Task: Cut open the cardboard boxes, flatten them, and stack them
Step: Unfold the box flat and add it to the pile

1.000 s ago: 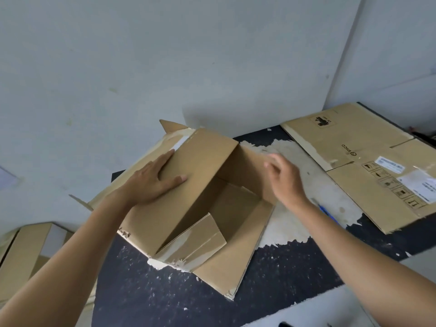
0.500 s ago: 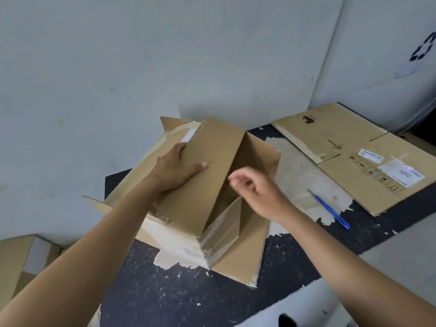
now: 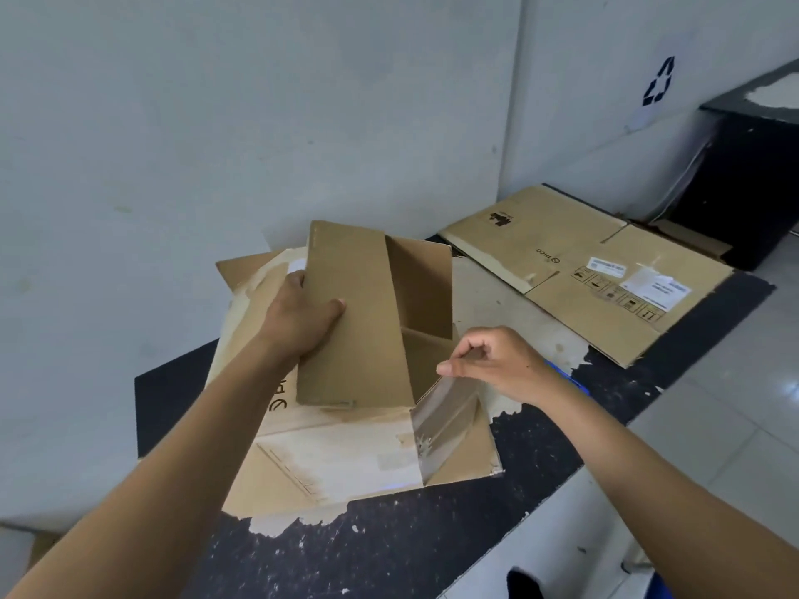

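Left hand [image 3: 302, 315]: we note it gripping the long raised flap [image 3: 354, 313] of the open brown cardboard box [image 3: 346, 460], thumb across the flap's face, fingers round its left edge. The box sits on the black tabletop with worn white patches [image 3: 389, 551], close to the grey wall.

Right hand [image 3: 497, 365]: held apart from the left. Thumb and forefinger pinch the top corner of the box's glossy tape-covered end flap [image 3: 445, 421]; the other fingers are curled in.

A blue pen [image 3: 570, 378] lies just behind the right wrist, which mostly hides it. Farther right, we see a flattened brown cardboard box with white labels [image 3: 562, 270] lying on the table near the wall corner. A black cabinet [image 3: 752, 175] stands beyond it, under a recycling symbol [image 3: 659, 82].
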